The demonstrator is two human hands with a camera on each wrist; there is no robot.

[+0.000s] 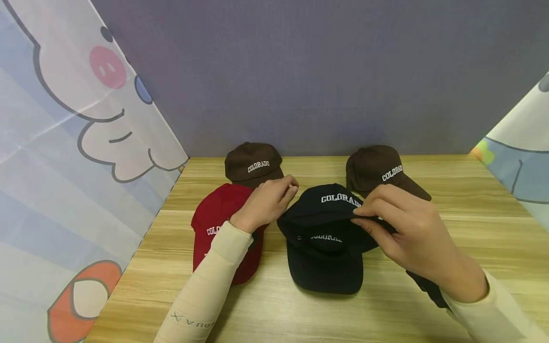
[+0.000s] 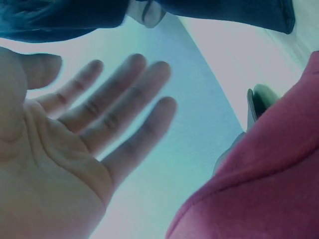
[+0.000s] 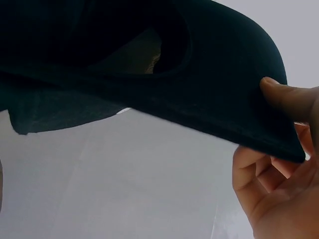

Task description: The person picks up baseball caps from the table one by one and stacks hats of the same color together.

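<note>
My right hand [image 1: 409, 231] pinches the brim of a black cap [image 1: 317, 200], thumb on one face of the brim and fingers on the other, as the right wrist view shows. That cap is tilted over a second black cap [image 1: 326, 274], which lies brim toward me; whether the two touch I cannot tell. My left hand [image 2: 94, 134] holds nothing, its fingers spread and fairly straight. It hovers left of the held cap, above the far side of a red cap [image 1: 227, 205], which my left forearm partly hides.
Two brown caps lie along the back of the wooden table [image 1: 150, 286], one at left [image 1: 253, 159] and one at right [image 1: 373, 166]. Part of another dark cap [image 1: 429, 288] shows under my right wrist. A grey panel [image 1: 300, 71] stands behind, with printed cloth [image 1: 55, 166] at the left.
</note>
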